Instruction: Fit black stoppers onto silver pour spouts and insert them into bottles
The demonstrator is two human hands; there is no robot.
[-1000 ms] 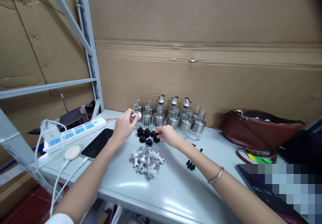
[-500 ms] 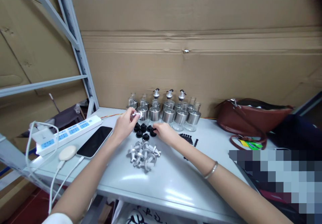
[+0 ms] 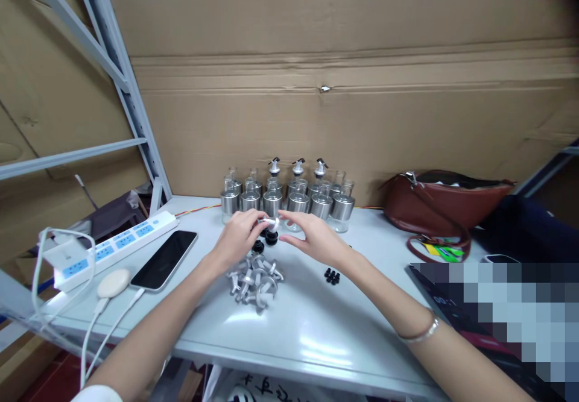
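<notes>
My left hand (image 3: 239, 236) pinches a small silver pourer spout (image 3: 272, 223) above the table. Close to the spout's right end, my right hand (image 3: 314, 234) has thumb and index finger spread apart, with nothing visibly gripped between them. Beneath the spout sit black stoppers (image 3: 271, 238), partly hidden by my hands. Nearer to me lies a loose pile of silver spouts (image 3: 256, 281). Behind my hands stand two rows of glass bottles with metal sleeves (image 3: 298, 203); pourer tops (image 3: 298, 166) are fitted on 3 in the back row.
Small black parts (image 3: 332, 276) lie under my right forearm. On the left are a power strip (image 3: 115, 251), a phone (image 3: 165, 260) and a round white charger (image 3: 113, 284) with cables. A brown bag (image 3: 447, 206) rests at right, and cardboard (image 3: 253, 119) backs the table.
My left hand has moved right and lower with the spout, away from the bottles. My right hand has come off the black stoppers and spread its fingers beside the spout.
</notes>
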